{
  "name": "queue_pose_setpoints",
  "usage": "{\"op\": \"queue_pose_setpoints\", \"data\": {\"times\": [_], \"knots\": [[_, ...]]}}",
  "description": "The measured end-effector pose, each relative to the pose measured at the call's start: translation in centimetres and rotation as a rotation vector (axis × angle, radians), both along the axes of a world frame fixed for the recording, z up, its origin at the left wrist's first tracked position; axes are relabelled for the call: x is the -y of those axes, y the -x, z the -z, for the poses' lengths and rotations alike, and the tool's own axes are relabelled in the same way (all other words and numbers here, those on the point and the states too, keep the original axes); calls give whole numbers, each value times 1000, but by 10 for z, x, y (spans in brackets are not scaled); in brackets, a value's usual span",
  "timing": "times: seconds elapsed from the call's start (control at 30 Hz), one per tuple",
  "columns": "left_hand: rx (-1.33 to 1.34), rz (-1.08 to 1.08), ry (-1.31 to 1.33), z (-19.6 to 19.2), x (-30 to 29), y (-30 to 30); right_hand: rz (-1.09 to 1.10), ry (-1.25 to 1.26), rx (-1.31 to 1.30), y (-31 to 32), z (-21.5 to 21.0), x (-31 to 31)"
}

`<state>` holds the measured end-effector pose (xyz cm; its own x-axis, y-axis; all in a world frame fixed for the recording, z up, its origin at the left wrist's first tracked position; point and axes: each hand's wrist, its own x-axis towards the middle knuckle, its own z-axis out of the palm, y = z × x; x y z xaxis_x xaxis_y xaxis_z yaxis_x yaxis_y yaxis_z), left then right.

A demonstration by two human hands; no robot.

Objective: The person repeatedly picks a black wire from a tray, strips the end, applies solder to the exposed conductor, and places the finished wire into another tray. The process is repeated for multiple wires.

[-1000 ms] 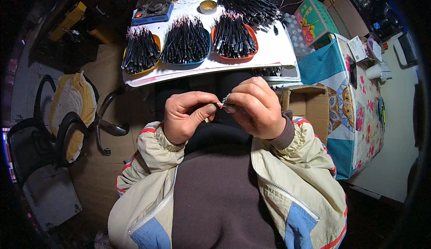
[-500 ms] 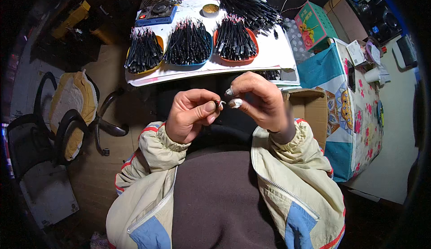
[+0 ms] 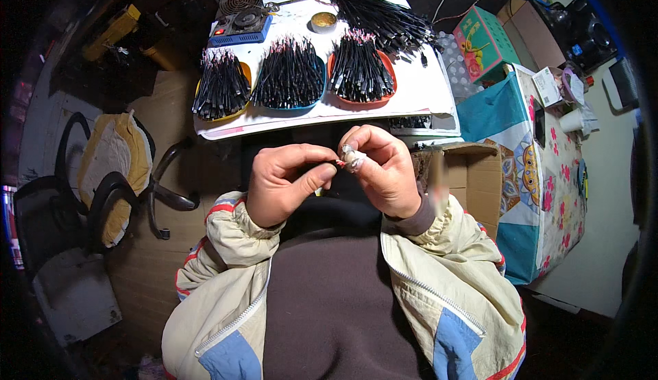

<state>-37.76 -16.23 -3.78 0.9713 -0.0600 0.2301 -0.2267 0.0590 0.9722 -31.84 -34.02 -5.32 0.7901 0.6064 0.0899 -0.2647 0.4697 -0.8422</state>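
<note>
My left hand is closed in a pinch on a short black cable, most of which its fingers hide. The cable's thin red wire ends stick out between my two hands. My right hand pinches at these wire ends with thumb and forefinger, both wrapped at the tips in white covering. Both hands meet in front of my chest, just below the table's near edge. Whether other wire colours lie under the right fingertips, I cannot tell.
On the white table stand a yellow tray, a blue tray and an orange tray, filled with short black cables. Behind are a small round tin, a blue-based device and a cable heap. A cardboard box sits right.
My right hand has moved left and down, closing its thumb and forefinger on the wire ends. A gap separated the hands before; now they meet. The view has shifted slightly.
</note>
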Motion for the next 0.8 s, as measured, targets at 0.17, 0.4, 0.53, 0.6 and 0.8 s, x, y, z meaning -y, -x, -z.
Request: {"op": "queue_pose_setpoints", "data": {"times": [0.17, 0.4, 0.53, 0.6, 0.8], "knots": [[246, -125, -372, -11, -6, -25, -70, -25, -109, -26, 9, -1], [472, -221, -691, -39, -21, -75, -70, 75, 42, -75, 24, 12], [570, -242, -872, -67, -45, -125, -183, 276, 10, -86, 32, 24], [603, -234, -995, -71, -59, -162, -253, 262, -64, -88, 37, 24], [394, -42, -1295, -19, -82, -288, -360, 302, 99, -103, 45, 24]]}}
